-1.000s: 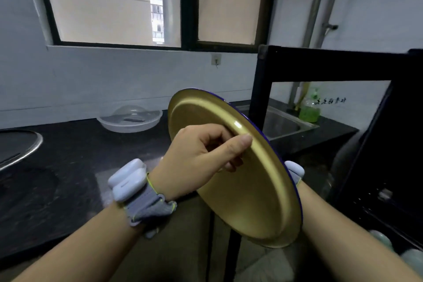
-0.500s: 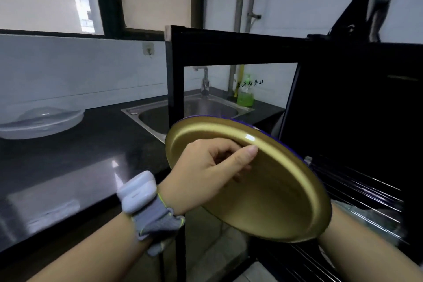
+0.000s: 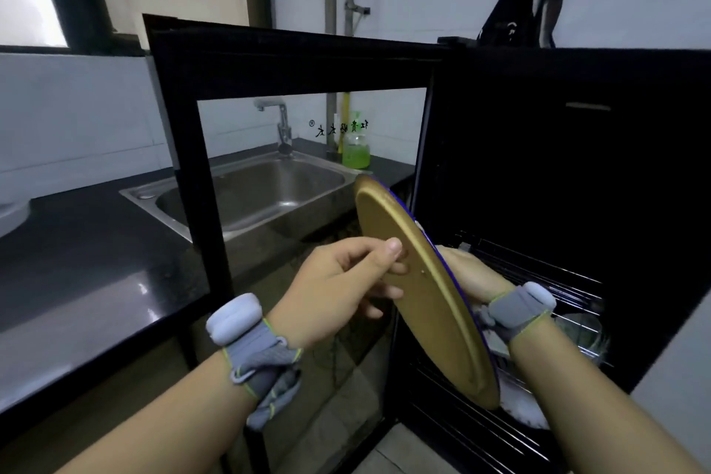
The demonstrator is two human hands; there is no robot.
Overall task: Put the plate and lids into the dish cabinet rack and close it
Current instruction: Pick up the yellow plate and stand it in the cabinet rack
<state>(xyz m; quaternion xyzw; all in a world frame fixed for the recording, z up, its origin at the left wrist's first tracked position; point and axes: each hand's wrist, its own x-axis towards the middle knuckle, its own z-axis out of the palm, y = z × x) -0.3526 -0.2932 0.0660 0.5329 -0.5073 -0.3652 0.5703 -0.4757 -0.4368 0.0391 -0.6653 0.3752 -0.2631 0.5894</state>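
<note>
A gold plate with a blue rim (image 3: pixel 431 304) is held on edge, nearly upright, at the mouth of the open black dish cabinet (image 3: pixel 538 150). My left hand (image 3: pixel 346 281) pinches the plate's near face with thumb and fingers. My right hand (image 3: pixel 473 273) grips it from behind, mostly hidden by the plate. Wire racks (image 3: pixel 538 273) run inside the cabinet just beyond the plate. The cabinet's glass door (image 3: pixel 184 150) stands swung open to the left. A clear lid (image 3: pixel 11 214) shows only as a sliver at the left edge of the counter.
A steel sink (image 3: pixel 261 192) with a tap (image 3: pixel 282 123) sits in the dark counter (image 3: pixel 96 242), seen through the door glass. A green soap bottle (image 3: pixel 356 150) stands behind the sink. White dishes (image 3: pixel 523 408) lie on the lower rack under the plate.
The view swung right toward the cabinet. Both hands carried the plate right and tipped it from a slanted tilt to nearly upright at the rack opening.
</note>
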